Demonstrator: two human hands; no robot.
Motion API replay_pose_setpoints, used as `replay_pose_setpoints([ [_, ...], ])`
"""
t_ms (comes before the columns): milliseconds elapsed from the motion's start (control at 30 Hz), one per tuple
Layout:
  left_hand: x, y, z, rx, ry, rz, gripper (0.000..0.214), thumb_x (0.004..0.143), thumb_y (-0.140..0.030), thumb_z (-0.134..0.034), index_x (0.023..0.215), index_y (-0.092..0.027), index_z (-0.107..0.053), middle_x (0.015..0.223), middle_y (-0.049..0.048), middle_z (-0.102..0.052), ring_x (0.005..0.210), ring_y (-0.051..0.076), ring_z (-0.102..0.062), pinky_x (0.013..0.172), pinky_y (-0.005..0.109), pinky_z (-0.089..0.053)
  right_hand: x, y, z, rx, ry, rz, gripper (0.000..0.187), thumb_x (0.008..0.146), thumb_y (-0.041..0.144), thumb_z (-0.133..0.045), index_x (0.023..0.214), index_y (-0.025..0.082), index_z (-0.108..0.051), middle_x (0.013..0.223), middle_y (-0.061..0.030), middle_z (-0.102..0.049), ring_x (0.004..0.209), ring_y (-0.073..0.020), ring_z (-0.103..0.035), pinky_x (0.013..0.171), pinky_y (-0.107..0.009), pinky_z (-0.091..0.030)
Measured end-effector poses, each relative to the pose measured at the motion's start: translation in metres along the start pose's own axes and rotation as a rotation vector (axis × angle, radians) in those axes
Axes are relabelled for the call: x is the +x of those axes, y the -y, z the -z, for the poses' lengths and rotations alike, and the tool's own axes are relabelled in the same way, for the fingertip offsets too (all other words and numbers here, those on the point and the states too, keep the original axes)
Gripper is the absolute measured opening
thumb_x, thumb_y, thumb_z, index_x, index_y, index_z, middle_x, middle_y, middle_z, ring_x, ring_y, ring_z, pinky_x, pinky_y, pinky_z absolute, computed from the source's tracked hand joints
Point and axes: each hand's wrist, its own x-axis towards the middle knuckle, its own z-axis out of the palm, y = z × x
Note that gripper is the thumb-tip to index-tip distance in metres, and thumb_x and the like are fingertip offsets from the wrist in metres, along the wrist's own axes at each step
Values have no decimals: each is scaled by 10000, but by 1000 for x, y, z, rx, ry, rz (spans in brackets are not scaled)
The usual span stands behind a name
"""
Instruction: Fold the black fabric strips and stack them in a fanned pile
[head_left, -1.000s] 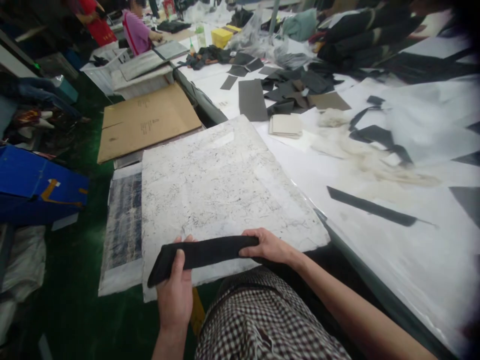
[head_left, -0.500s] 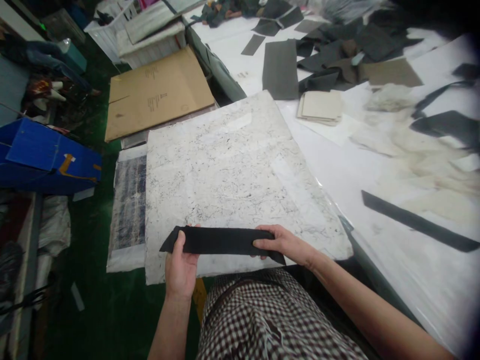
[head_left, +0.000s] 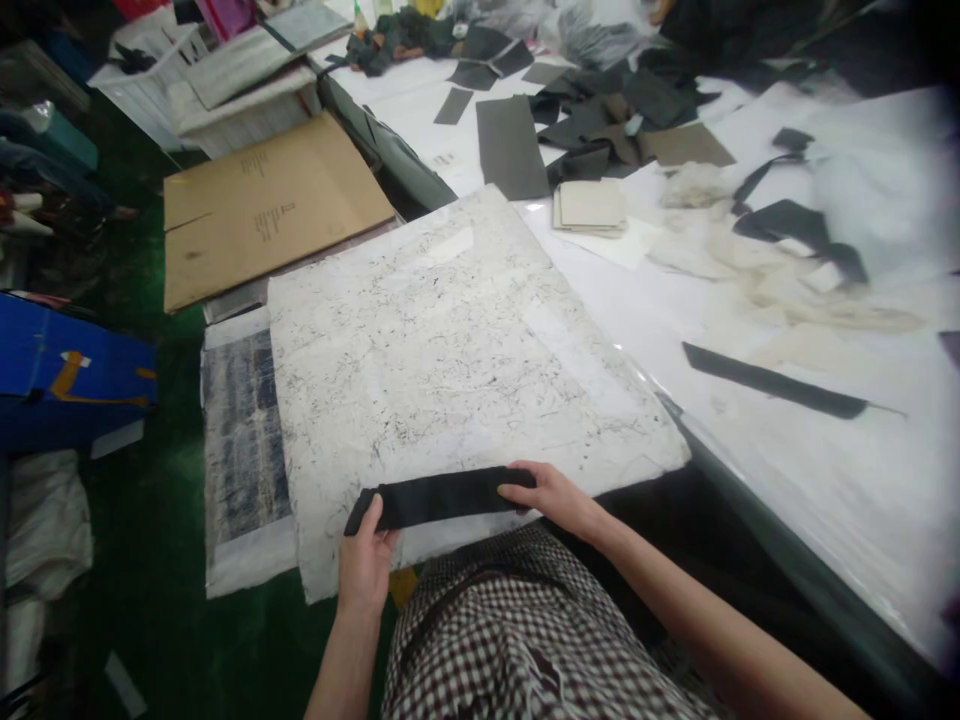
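Observation:
A long black fabric strip [head_left: 439,497] lies across the near edge of a white, ink-scuffed board [head_left: 450,350]. My left hand [head_left: 366,562] grips the strip's left end, thumb on top. At the strip's right end my right hand [head_left: 551,497] pinches it with the fingers closed over it. Both hands sit just above my checked lap [head_left: 525,640].
A flat cardboard sheet [head_left: 262,215] lies beyond the board at the left. On the white table [head_left: 787,460] to the right lie another black strip [head_left: 772,382], a stack of beige pieces [head_left: 591,208], grey and black fabric cuts [head_left: 514,148] and pale scraps. A blue box [head_left: 67,380] stands on the green floor.
The strip has come down nearer the board's front edge and lies flatter. My hands stay on its two ends. The camera has shifted, moving the whole scene slightly.

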Motion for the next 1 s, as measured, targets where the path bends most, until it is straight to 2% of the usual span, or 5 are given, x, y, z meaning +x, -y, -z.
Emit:
replay_pose_setpoints([
  [133, 10, 14, 47, 153, -19, 23, 398, 784, -241, -806, 1151, -201, -657, 1290, 114, -661, 1113, 223, -672, 886, 337, -589, -2, -25, -24, -123, -124, -10, 363, 800, 468, -709, 1000, 165, -702, 902, -60, -744, 813, -231, -682, 780, -372, -548],
  [267, 8, 21, 66, 271, 39, 64, 430, 745, -269, -838, 1136, -213, -667, 1326, 116, -638, 1152, 237, -655, 902, 343, -575, -14, -38, -30, -205, -236, -33, 348, 807, 455, -704, 1009, 172, -701, 895, -55, -746, 802, -237, -687, 787, -373, -540],
  [467, 13, 32, 60, 451, 209, 24, 475, 707, -324, -857, 1125, -192, -673, 1194, 134, -702, 1108, 242, -677, 1068, 438, -458, -27, -51, -12, -277, -324, -9, 341, 858, 474, -638, 1033, 184, -677, 929, -50, -745, 785, -226, -691, 776, -363, -553],
  [700, 16, 48, 48, 723, 268, -90, 501, 691, -356, -841, 1134, -185, -678, 1092, 135, -718, 1058, 275, -680, 1029, 471, -470, -32, -76, 16, -380, -396, 69, 353, 882, 419, -610, 1176, 228, -653, 1099, -53, -728, 970, -254, -685, 954, -431, -524],
  [1000, 10, 45, 32, 1125, 336, -614, 380, 863, -315, -646, 1223, -192, -638, 1292, 153, -570, 1281, 344, -458, 1132, 583, -303, -24, -96, 6, -578, -594, 249, 327, 882, 350, -613, 1194, 257, -647, 1168, -99, -629, 1086, -289, -612, 976, -501, -509],
])
